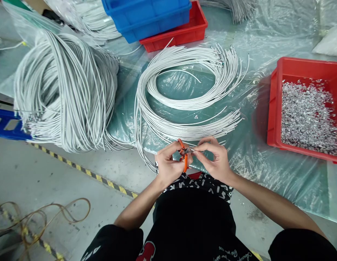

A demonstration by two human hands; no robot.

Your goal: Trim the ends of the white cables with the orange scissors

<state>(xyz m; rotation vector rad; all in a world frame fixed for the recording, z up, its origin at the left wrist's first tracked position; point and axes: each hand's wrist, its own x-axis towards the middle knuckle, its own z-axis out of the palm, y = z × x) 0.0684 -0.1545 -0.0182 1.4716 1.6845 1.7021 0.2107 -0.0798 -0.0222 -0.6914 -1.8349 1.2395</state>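
My left hand (171, 161) is closed around orange-handled pliers (185, 162), whose small metal jaws point right. Close to the jaws, my right hand (214, 159) pinches the tip of a thin white wire (193, 149). Whether the jaws touch that wire is too small to tell. Just beyond both hands lies a loose coil of white wires (181, 105) on the plastic-covered table (255, 145), its cut ends fanned out to the right.
A thick bundle of white cables (67, 87) hangs over the table's left edge. On the right stands a red bin (274, 105) holding many small shiny metal pieces (307, 116). Blue bins (149, 18) and another red bin (198, 25) sit at the back.
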